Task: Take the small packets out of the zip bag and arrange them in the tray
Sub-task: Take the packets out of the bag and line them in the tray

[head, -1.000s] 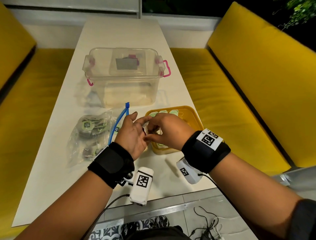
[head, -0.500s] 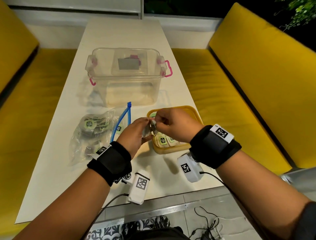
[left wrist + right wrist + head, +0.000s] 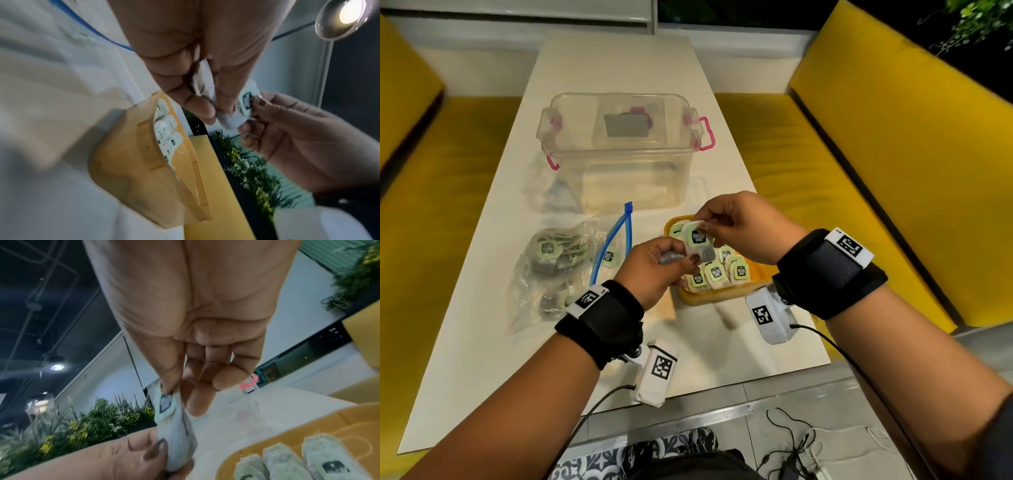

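head view: your left hand (image 3: pixel 654 267) and right hand (image 3: pixel 739 226) both pinch one packet (image 3: pixel 698 243), raised over the tray (image 3: pixel 722 296); zip bag (image 3: pixel 551 267) lies left of your left fingers.
left wrist: thumb and fingers (image 3: pixel 197 104) clamp the packet's lower end; tray below.
right wrist: thumb and forefinger (image 3: pixel 197 400) nip its tag (image 3: pixel 165 404); other packets (image 3: pixel 320 457) sit in the tray, down right.

Both hands were up in front, close together, forearms angled in. The left hand (image 3: pixel 654 265) sat lower, knuckles up, thumb and fingers curled and pinching a packet (image 3: pixel 698 244) from below. The right hand (image 3: pixel 743 224) was higher, thumb and forefinger pinching its top, other fingers loosely curled.
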### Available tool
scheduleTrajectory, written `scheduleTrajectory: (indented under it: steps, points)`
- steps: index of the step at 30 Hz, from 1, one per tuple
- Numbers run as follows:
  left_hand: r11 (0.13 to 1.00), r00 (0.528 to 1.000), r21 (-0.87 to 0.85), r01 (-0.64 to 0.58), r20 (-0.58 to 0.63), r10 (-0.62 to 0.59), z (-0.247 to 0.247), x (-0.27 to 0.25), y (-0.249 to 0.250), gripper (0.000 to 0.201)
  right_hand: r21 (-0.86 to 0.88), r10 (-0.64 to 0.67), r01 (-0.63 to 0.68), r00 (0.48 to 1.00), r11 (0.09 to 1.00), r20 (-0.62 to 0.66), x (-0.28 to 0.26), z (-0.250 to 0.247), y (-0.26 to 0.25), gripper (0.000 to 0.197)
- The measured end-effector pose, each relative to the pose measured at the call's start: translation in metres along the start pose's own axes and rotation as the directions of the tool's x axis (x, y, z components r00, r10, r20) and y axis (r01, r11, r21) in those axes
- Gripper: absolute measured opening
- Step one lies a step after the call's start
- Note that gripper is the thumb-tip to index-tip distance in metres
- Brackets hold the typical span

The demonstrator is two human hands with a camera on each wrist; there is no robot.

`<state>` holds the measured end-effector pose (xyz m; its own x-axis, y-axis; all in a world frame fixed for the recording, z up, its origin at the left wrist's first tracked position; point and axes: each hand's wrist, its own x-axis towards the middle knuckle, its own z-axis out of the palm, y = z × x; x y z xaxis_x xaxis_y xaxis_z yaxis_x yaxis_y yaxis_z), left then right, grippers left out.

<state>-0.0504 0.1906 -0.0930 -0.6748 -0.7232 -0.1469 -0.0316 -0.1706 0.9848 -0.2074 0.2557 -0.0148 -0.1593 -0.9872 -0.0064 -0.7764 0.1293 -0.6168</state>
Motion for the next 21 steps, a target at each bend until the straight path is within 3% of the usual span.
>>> scheduleTrajectory:
  steps: [3, 5, 7, 12, 17, 21]
  points:
    - [1.0, 1.0, -0.029, -0.01, -0.016, 0.009, 0.006, 0.0, 0.001, 0.007, 0.049, -0.014, 0.016, 0.999, 0.999, -0.039, 0.001, -0.002, -0.001, 0.019]
    - [0.991, 0.999, -0.137, -0.004, -0.047, -0.002, 0.008, 0.001, 0.003, 0.012, 0.078, 0.043, -0.04, 0.998, 0.996, -0.034, 0.0, -0.004, 0.003, 0.027]
    - [0.974, 0.997, -0.226, 0.0, -0.071, -0.016, 0.009, 0.003, 0.004, 0.018, 0.087, 0.088, -0.087, 0.996, 0.992, -0.005, -0.001, -0.001, 0.009, 0.022]
    - [0.989, 0.999, -0.144, -0.015, -0.045, 0.008, 0.006, 0.006, 0.008, 0.01, 0.05, 0.123, -0.12, 0.991, 0.991, -0.057, -0.001, 0.013, 0.02, 0.007]
    - [0.989, 0.983, -0.142, -0.049, -0.18, 0.023, 0.002, 0.012, 0.012, 0.007, 0.043, 0.131, -0.128, 0.989, 0.991, -0.07, -0.001, 0.016, 0.023, 0.01]
    - [0.988, 0.976, -0.131, -0.077, -0.211, 0.048, 0.0, 0.011, 0.012, 0.008, 0.054, 0.106, -0.1, 0.987, 0.994, -0.122, -0.003, 0.015, 0.02, 0.011]
